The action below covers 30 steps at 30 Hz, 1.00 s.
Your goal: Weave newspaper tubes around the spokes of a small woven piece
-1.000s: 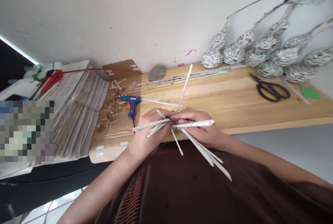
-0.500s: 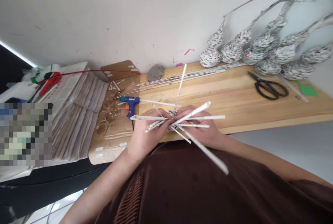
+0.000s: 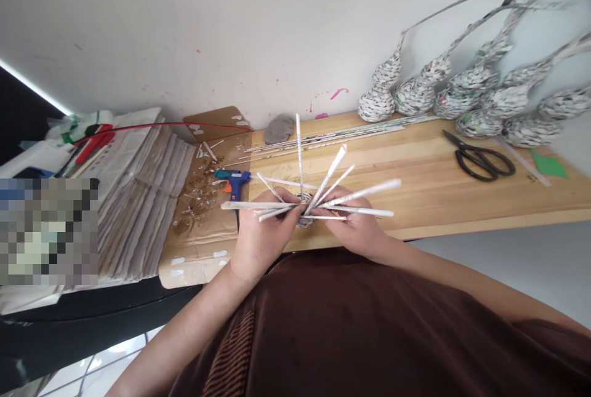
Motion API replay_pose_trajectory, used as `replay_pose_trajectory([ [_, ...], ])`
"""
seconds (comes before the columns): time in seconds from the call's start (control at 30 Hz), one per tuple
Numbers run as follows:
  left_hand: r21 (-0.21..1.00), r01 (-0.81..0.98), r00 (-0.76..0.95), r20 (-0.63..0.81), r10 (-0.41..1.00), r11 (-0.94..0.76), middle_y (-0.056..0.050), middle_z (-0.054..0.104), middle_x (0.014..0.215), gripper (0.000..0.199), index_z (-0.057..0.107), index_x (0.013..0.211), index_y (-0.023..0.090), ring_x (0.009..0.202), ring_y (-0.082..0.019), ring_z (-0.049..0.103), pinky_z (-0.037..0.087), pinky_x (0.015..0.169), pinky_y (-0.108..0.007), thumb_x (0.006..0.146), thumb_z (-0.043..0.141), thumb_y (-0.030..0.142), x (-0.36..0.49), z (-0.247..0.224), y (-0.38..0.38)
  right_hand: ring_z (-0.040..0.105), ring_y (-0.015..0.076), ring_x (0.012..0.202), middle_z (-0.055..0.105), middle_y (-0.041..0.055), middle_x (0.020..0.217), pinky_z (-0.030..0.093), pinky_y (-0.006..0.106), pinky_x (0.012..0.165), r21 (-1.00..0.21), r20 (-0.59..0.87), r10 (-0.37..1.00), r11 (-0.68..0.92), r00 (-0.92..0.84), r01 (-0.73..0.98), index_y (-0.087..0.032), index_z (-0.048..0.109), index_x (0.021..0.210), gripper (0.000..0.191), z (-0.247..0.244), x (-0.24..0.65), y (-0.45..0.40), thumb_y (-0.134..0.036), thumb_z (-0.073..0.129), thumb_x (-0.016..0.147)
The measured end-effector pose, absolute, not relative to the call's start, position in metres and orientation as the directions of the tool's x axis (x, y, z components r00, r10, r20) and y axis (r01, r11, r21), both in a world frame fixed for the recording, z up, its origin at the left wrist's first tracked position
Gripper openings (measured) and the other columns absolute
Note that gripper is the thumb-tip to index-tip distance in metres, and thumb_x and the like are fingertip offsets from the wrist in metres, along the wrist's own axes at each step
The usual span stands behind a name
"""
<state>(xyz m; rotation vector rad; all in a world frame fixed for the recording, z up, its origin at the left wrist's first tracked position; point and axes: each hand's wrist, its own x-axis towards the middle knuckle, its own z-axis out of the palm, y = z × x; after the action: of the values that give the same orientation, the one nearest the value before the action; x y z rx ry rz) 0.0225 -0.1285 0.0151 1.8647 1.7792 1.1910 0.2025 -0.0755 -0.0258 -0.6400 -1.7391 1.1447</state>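
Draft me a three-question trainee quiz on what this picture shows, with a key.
1. Where do the scissors lie?
(a) on the paper stack
(b) on the table, right of both hands
(c) between the hands

2. True or false: the glue gun is nearer the left hand than the right hand.

3. What do the two hands hold?

Key:
1. b
2. True
3. A small woven piece with white sticks fanning out
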Motion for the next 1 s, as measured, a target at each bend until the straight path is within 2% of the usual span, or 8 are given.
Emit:
replay_pose_trajectory([
  [0.1, 0.692, 0.678, -0.039, 0.371, 0.928, -0.248, -0.003, 0.077, 0.088, 0.010, 0.073, 0.094, 0.019, 0.078, -0.017, 0.073, 0.060, 0.073, -0.029, 0.085, 0.071, 0.020, 0.016, 0.015, -0.128, 0.069, 0.0198, 0.088, 0.072, 0.0063, 0.093, 0.057, 0.033, 0.081, -0.930, 0.365, 0.841, 0.354, -0.400, -0.103, -0.020, 0.071, 0.087, 0.009, -0.033, 0.197, -0.073, -0.028, 0.069, 0.090],
  [0.23, 0.658, 0.684, 0.091, 0.352, 0.932, -0.315, -0.005, 0.077, 0.096, 0.018, 0.074, 0.103, 0.021, 0.083, -0.018, 0.073, 0.060, 0.073, -0.031, 0.086, 0.070, 0.020, 0.006, 0.019, -0.126, 0.068, 0.0182, 0.081, 0.072, 0.0058, 0.092, 0.058, 0.031, 0.073, -0.958, 0.284, 0.862, 0.238, -0.420, -0.159, -0.020, 0.069, 0.084, 0.016, -0.032, 0.193, -0.072, -0.035, 0.069, 0.090],
  [0.37, 0.613, 0.687, 0.194, 0.363, 0.911, -0.390, -0.008, 0.077, 0.105, 0.026, 0.073, 0.111, 0.021, 0.098, -0.022, 0.072, 0.059, 0.088, -0.036, 0.086, 0.069, 0.018, -0.002, 0.030, -0.124, 0.067, 0.0176, 0.078, 0.071, 0.0048, 0.086, 0.056, 0.030, 0.070, -0.951, 0.310, 0.846, 0.282, -0.433, -0.130, -0.019, 0.069, 0.085, 0.017, -0.027, 0.193, -0.069, -0.035, 0.068, 0.090],
  [0.47, 0.624, 0.670, 0.227, 0.344, 0.911, -0.403, -0.009, 0.077, 0.112, 0.032, 0.070, 0.118, 0.020, 0.103, -0.023, 0.072, 0.058, 0.092, -0.037, 0.087, 0.067, 0.017, -0.008, 0.034, -0.122, 0.065, 0.0165, 0.074, 0.069, 0.0036, 0.080, 0.054, 0.029, 0.067, -0.947, 0.318, 0.846, 0.310, -0.429, -0.090, -0.019, 0.068, 0.083, 0.019, -0.024, 0.194, -0.068, -0.036, 0.067, 0.091],
  [0.6, 0.645, 0.642, 0.218, 0.365, 0.905, -0.415, -0.006, 0.078, 0.099, 0.018, 0.075, 0.101, 0.021, 0.093, -0.020, 0.073, 0.058, 0.085, -0.033, 0.092, 0.060, 0.016, -0.017, 0.031, -0.117, 0.063, 0.0154, 0.070, 0.068, 0.0027, 0.077, 0.052, 0.028, 0.064, -0.952, 0.302, 0.850, 0.289, -0.431, -0.099, -0.019, 0.068, 0.081, 0.020, -0.023, 0.193, -0.065, -0.036, 0.067, 0.091],
  [0.7, 0.651, 0.572, 0.317, 0.385, 0.867, -0.499, -0.006, 0.076, 0.093, 0.021, 0.077, 0.097, 0.022, 0.088, -0.017, 0.072, 0.056, 0.080, -0.028, 0.093, 0.058, 0.014, -0.020, 0.031, -0.111, 0.065, 0.0157, 0.071, 0.069, 0.0026, 0.078, 0.053, 0.028, 0.064, -0.959, 0.283, 0.855, 0.264, -0.434, -0.106, -0.019, 0.068, 0.081, 0.019, -0.023, 0.193, -0.061, -0.037, 0.069, 0.089],
  [0.87, 0.534, 0.624, 0.526, 0.253, 0.812, -0.571, -0.003, 0.071, 0.094, 0.026, 0.076, 0.106, 0.027, 0.083, -0.012, 0.069, 0.052, 0.076, -0.022, 0.097, 0.054, 0.015, -0.020, 0.046, -0.100, 0.066, 0.0166, 0.074, 0.069, 0.0023, 0.080, 0.055, 0.030, 0.068, -0.969, 0.248, 0.843, 0.227, -0.478, -0.102, -0.020, 0.068, 0.081, 0.022, -0.019, 0.193, -0.053, -0.040, 0.071, 0.085],
  [1.0, 0.538, 0.616, 0.578, 0.187, 0.795, -0.575, -0.003, 0.074, 0.095, 0.018, 0.074, 0.094, 0.022, 0.086, -0.013, 0.070, 0.050, 0.076, -0.022, 0.096, 0.058, 0.015, -0.021, 0.054, -0.089, 0.064, 0.0154, 0.071, 0.067, 0.0015, 0.077, 0.054, 0.029, 0.067, -0.969, 0.229, 0.802, 0.240, -0.551, -0.054, -0.020, 0.068, 0.083, 0.020, -0.015, 0.195, -0.047, -0.038, 0.069, 0.088],
])
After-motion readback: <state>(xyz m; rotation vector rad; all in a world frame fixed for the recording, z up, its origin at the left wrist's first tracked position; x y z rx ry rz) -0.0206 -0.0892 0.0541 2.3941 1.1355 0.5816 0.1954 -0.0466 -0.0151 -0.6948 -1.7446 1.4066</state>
